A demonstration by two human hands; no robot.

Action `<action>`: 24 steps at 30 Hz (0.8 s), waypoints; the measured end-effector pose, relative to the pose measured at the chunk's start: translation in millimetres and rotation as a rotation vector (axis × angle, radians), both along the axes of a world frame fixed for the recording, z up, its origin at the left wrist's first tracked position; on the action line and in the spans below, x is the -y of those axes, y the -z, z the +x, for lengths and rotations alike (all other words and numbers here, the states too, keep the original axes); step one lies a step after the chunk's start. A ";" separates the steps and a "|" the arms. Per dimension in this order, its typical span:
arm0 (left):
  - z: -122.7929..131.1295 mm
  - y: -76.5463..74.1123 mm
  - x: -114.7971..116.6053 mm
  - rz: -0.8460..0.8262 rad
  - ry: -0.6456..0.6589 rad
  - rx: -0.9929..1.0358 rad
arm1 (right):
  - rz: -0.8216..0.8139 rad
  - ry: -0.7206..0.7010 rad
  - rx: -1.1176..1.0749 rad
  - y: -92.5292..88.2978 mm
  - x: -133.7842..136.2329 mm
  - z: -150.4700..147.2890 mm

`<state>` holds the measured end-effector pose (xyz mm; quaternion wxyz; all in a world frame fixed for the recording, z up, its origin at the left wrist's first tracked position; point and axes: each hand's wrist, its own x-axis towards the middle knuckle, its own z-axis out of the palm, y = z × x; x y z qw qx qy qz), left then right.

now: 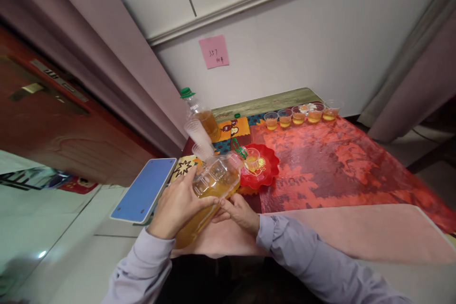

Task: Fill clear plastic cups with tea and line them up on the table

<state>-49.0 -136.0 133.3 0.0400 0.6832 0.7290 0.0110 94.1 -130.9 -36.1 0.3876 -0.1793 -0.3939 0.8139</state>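
Observation:
A large clear plastic bottle of amber liquid is tilted, its mouth with a green ring pointing right. My left hand is wrapped around the bottle's left side, thumb across it. At its lower right side my right hand grips it, some fingers hidden beneath. Close to the bottle mouth, a clear plastic cup stands on a red scalloped plate. How much liquid is in that cup, I cannot tell. Just behind the bottle leans a stack of clear cups.
Another bottle with a green cap stands at the back left. A loose green cap lies nearby. Several cups of amber liquid line the table's back edge. A blue-topped stool is left of the table.

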 end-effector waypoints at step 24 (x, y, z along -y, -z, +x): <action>-10.8 14.4 3.9 0.142 0.038 0.130 | 0.003 0.086 0.024 8.2 -3.4 -1.7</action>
